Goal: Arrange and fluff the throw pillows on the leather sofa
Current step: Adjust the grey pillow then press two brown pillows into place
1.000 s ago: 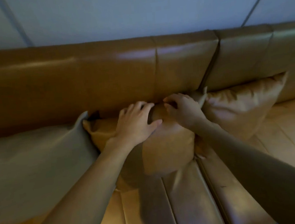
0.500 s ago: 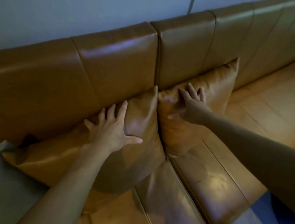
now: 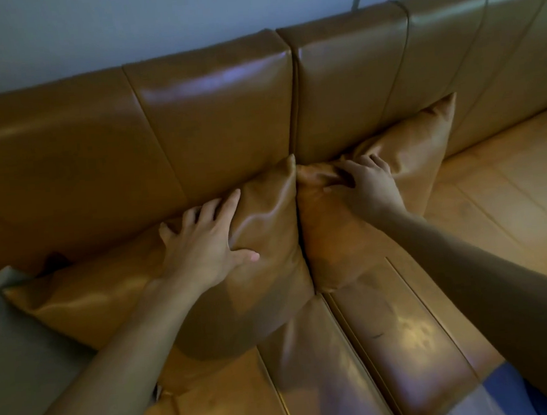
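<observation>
Two tan leather throw pillows lean side by side against the backrest of the tan leather sofa (image 3: 213, 120). My left hand (image 3: 206, 242) lies flat with fingers spread on the left pillow (image 3: 109, 295), pressing its upper right part. My right hand (image 3: 362, 184) rests on the top left of the right pillow (image 3: 415, 153), fingers curled into the leather near its corner. The two pillows touch along their inner edges.
A grey pillow (image 3: 18, 352) sits at the far left, touching the left tan pillow. The sofa seat (image 3: 510, 195) stretches away to the right. A pale wall (image 3: 152, 20) rises behind the backrest. Blue floor (image 3: 477, 397) shows at the bottom right.
The view swung right and both pillows now stand side by side. My left hand stays flat on the left pillow; my right hand slid up toward the right pillow's top corner, fingers curling.
</observation>
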{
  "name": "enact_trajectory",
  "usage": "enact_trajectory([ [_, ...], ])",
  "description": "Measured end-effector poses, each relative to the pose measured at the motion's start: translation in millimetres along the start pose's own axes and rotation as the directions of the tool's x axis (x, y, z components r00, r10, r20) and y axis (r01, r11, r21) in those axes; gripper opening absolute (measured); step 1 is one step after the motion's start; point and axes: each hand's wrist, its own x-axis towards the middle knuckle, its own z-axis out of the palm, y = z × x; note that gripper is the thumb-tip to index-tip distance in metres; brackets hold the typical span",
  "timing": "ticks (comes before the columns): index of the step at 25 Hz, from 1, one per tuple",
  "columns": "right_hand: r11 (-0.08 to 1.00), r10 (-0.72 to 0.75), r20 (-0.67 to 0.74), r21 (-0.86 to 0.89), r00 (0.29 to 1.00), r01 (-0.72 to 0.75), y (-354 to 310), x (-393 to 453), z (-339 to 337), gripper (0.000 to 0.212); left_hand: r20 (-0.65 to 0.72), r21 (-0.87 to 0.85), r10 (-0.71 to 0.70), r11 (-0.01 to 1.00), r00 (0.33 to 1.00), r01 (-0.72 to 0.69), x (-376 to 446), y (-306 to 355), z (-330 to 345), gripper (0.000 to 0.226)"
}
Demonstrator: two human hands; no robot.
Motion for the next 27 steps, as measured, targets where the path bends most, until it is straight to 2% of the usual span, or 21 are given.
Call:
enact_trajectory([
  [2,0.999,0.021,-0.022,0.028,1.0,-0.02,-4,-2,4,0.057,-0.005,0.004,-0.002,1.0,1.0,0.002,1,1,1,0.105],
  [6,0.998,0.06,0.128,0.009,0.99,-0.062,-17,8,4,0.068,0.051,-0.045,-0.018,0.999,0.999,0.02,-1,-1,-2,0.103],
  [7,0.993,0.087,0.123,0.066,0.989,-0.095,-27,9,-1,0.068,0.062,-0.09,-0.015,0.996,0.998,0.021,-3,-4,-7,0.097],
  [9,0.974,0.128,0.011,0.188,0.992,-0.128,-56,0,-9,0.058,0.029,-0.218,-0.012,0.976,1.0,0.018,-11,-16,-18,0.079],
  [10,0.973,0.107,-0.07,0.211,0.992,-0.09,-73,-8,-11,0.05,0.012,-0.26,-0.014,0.965,1.0,0.016,-17,-25,-25,0.07],
  [12,0.982,-0.046,-0.199,0.169,0.979,0.081,-122,-31,-5,0.036,0.004,-0.273,-0.043,0.961,0.999,0.042,-38,-57,-40,0.055],
  [14,0.948,-0.254,-0.225,0.136,0.941,0.288,-179,-56,10,0.03,-0.089,-0.295,-0.135,0.95,0.987,0.104,-70,-103,-54,0.042],
  [15,0.918,-0.344,-0.193,0.136,0.919,0.372,-209,-68,21,0.028,-0.208,-0.316,-0.212,0.938,0.955,0.14,-92,-131,-61,0.035],
  [16,0.885,-0.425,-0.146,0.14,0.894,0.444,-239,-82,32,0.027,-0.352,-0.323,-0.29,0.93,0.89,0.175,-116,-162,-66,0.028],
  [18,0.819,-0.551,-0.069,0.146,0.832,0.554,-290,-102,54,0.027,-0.535,-0.341,-0.446,0.891,0.718,0.3,-158,-225,-75,0.023],
  [20,0.746,-0.651,-0.006,0.179,0.759,0.641,-346,-121,74,0.027,-0.505,-0.433,-0.657,0.754,0.56,0.494,-206,-310,-70,0.027],
  [22,0.689,-0.716,0.044,0.205,0.696,0.696,-395,-138,93,0.03,-0.33,-0.543,-0.853,0.522,0.405,0.657,-251,-385,-55,0.041],
  [23,0.664,-0.744,0.077,0.196,0.664,0.721,-416,-146,102,0.032,-0.255,-0.553,-0.901,0.434,0.351,0.712,-271,-411,-46,0.05],
  [25,0.646,-0.761,0.2,0.143,0.617,0.75,-449,-156,121,0.042,-0.182,-0.503,-0.932,0.362,0.313,0.785,-298,-438,-30,0.06],
  [27,0.668,-0.706,0.373,0.068,0.602,0.741,-465,-159,135,0.059,-0.14,-0.557,-0.908,0.401,0.394,0.727,-303,-441,-18,0.074],
])
